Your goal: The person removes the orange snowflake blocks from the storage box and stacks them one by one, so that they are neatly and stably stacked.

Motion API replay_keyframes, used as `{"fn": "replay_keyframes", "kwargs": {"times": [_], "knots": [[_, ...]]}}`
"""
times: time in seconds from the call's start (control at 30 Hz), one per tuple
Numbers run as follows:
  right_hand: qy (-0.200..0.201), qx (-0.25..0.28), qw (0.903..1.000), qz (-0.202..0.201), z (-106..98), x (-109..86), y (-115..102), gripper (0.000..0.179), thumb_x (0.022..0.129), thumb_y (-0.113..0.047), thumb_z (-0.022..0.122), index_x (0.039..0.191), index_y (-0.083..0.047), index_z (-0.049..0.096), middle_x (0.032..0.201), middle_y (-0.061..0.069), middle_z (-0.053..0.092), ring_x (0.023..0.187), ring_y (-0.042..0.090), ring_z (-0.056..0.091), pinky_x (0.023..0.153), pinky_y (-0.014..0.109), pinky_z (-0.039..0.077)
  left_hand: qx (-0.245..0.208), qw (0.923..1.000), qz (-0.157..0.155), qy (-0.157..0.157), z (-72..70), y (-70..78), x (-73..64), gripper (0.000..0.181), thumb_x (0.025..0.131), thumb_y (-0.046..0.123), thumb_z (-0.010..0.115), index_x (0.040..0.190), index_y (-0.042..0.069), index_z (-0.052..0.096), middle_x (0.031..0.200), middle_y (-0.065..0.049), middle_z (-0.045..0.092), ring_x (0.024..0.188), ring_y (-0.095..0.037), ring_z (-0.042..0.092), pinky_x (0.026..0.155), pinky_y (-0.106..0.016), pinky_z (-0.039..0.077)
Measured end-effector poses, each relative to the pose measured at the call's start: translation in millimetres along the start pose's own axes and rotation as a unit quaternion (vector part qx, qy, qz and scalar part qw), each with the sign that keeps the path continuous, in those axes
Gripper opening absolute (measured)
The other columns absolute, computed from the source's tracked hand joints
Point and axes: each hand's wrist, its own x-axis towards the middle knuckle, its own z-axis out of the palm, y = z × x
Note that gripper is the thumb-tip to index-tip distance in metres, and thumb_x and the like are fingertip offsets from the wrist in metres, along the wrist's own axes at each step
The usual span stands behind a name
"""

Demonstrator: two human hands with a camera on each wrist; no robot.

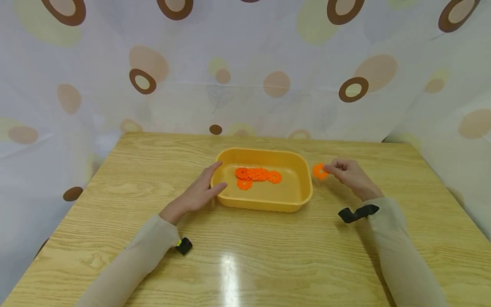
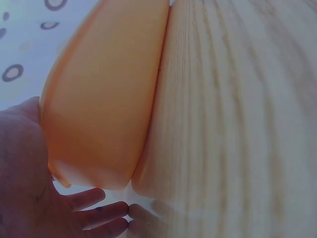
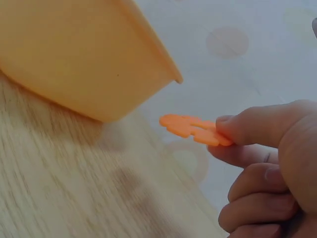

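A yellow plastic tub (image 1: 264,205) stands on the table, holding several orange notched plastic discs (image 1: 258,174) that overlap in a loose row. My left hand (image 1: 199,189) rests at the tub's left end, thumb and index finger reaching over the rim. In the left wrist view its other fingers (image 2: 101,214) extend loosely near the tub's end wall. Just right of the tub, my right hand (image 1: 350,177) pinches another orange notched disc (image 3: 195,130) by its edge between thumb and index finger. That disc is held above the table, with its other fingers curled into the palm.
The wood-grain table (image 1: 284,256) extends on every side of the tub. A patterned curtain (image 1: 245,64) hangs behind the table's far edge and along both sides. A black strap (image 1: 358,213) is on the right wrist, another black piece (image 1: 184,246) on the left.
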Motion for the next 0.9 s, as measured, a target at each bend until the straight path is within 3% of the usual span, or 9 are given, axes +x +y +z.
{"fn": "replay_keyframes", "kwargs": {"times": [0.3, 0.43, 0.67, 0.9], "knots": [[-0.002, -0.107, 0.9941, 0.019, 3.5, 0.1, 1.2, 0.039, 0.093, -0.036, 0.062, 0.094, 0.003, 0.067, 0.077, 0.002, 0.059, 0.068, 0.013, 0.045, 0.063, 0.025, 0.036, 0.003, 1.0000, 0.000, 0.000, 0.8, -1.5, 0.4, 0.069, 0.101, 0.036, 0.046, 0.154, 0.009, 0.013, 0.158, -0.020, 0.015, 0.145, -0.037, 0.020, 0.116, -0.053, 0.020], [0.003, -0.147, 0.9887, 0.027, 5.9, -0.2, 1.8, 0.038, 0.094, -0.036, 0.061, 0.093, 0.000, 0.068, 0.074, 0.003, 0.058, 0.067, 0.013, 0.045, 0.062, 0.025, 0.037, 0.002, 1.0000, 0.001, -0.001, 1.0, -1.5, -0.2, 0.068, 0.101, 0.036, 0.046, 0.154, 0.009, 0.013, 0.158, -0.021, 0.016, 0.145, -0.037, 0.021, 0.116, -0.053, 0.021], [0.016, -0.170, 0.9850, 0.027, 8.6, 1.3, 7.3, 0.035, 0.094, -0.032, 0.062, 0.091, 0.002, 0.069, 0.063, -0.002, 0.049, 0.057, 0.010, 0.039, 0.055, 0.025, 0.034, 0.014, 0.9999, -0.003, 0.001, 2.3, -0.2, -0.8, 0.067, 0.101, 0.035, 0.045, 0.154, 0.007, 0.014, 0.157, -0.022, 0.017, 0.144, -0.037, 0.022, 0.116, -0.053, 0.021], [0.028, -0.211, 0.9767, 0.029, 8.3, 3.4, 14.0, 0.034, 0.094, -0.032, 0.062, 0.091, 0.001, 0.069, 0.066, 0.000, 0.058, 0.061, 0.013, 0.043, 0.056, 0.024, 0.034, 0.019, 0.9998, -0.004, 0.003, 3.0, 0.4, 0.1, 0.068, 0.101, 0.037, 0.045, 0.153, 0.006, 0.014, 0.156, -0.022, 0.018, 0.144, -0.037, 0.022, 0.116, -0.052, 0.021]]}}
